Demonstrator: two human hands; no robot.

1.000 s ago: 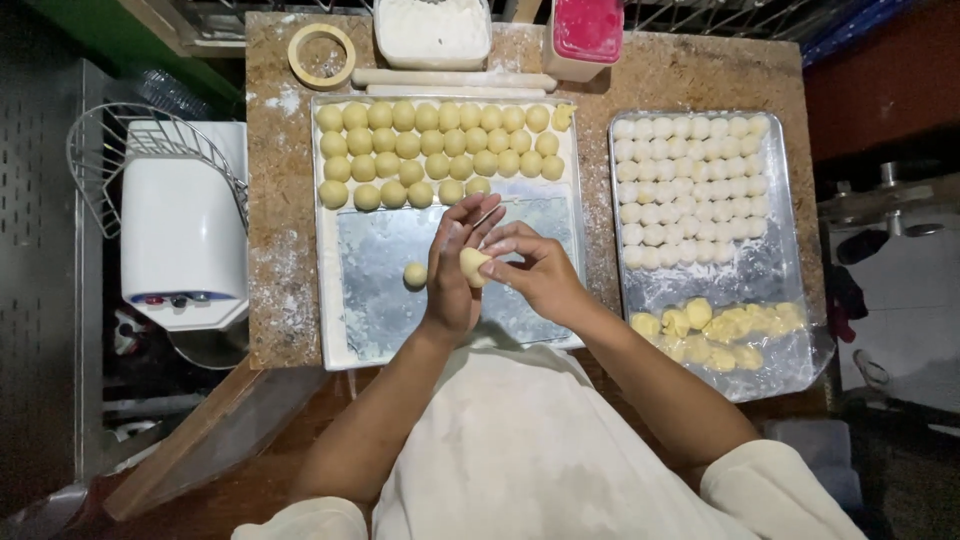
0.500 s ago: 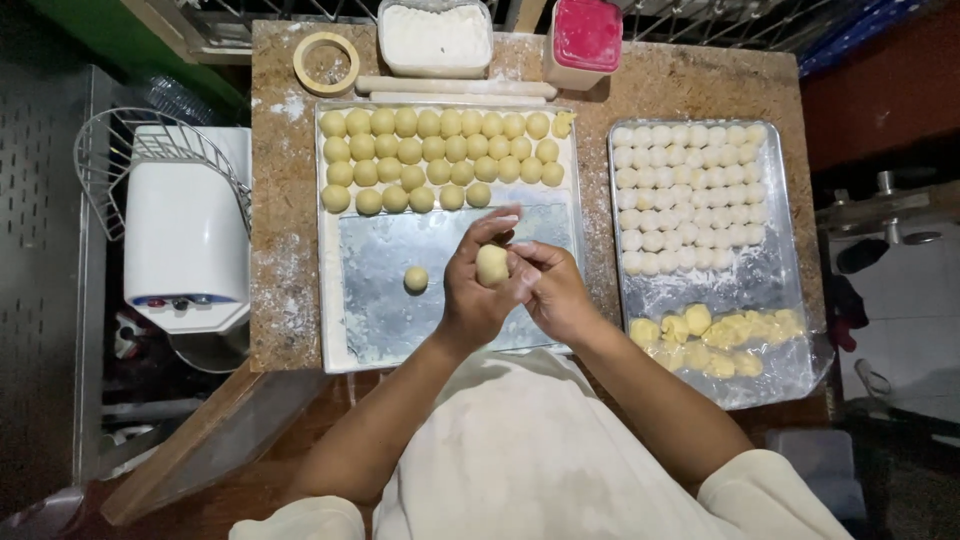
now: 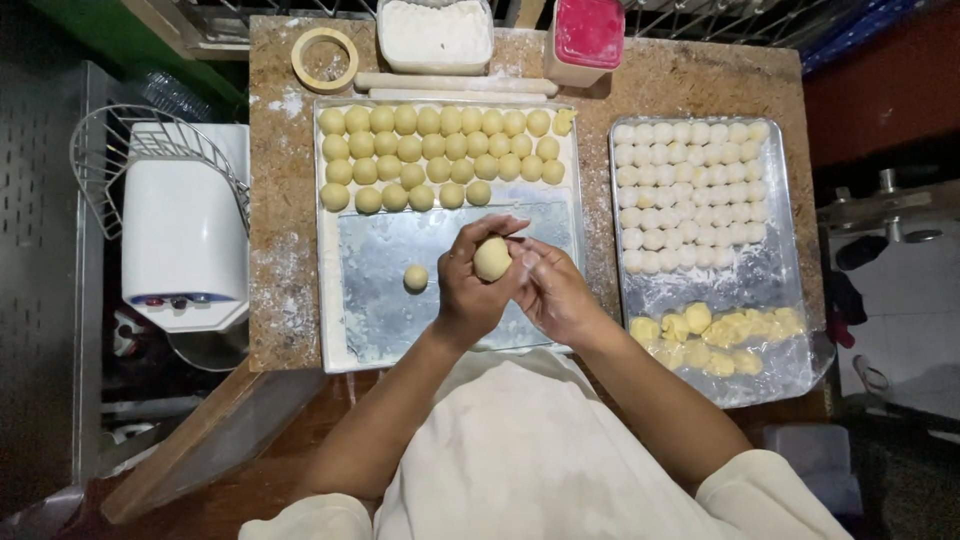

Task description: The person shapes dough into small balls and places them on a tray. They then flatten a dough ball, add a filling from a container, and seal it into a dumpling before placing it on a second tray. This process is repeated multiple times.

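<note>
Pale round dough ball [image 3: 492,259], floured metal tray [image 3: 450,300]

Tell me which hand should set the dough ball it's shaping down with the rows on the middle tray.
Left, probably. The left hand cups the dough ball, while the right hand only touches its side. The rows of balls lie just beyond it on the middle tray.

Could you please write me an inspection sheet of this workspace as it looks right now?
Surface: brown counter, dusted with flour.
Job's things: dough ball over the middle tray; rows of yellow balls; single ball apart.
Clutter: right tray with white balls and yellow lumps; rolling pin, tape ring, flour tub, red-lidded tub.
Hands: left hand holds the dough ball; right hand fingers touch it.
Cables: nothing seen.
Surroundings: white mixer with wire guard.
</note>
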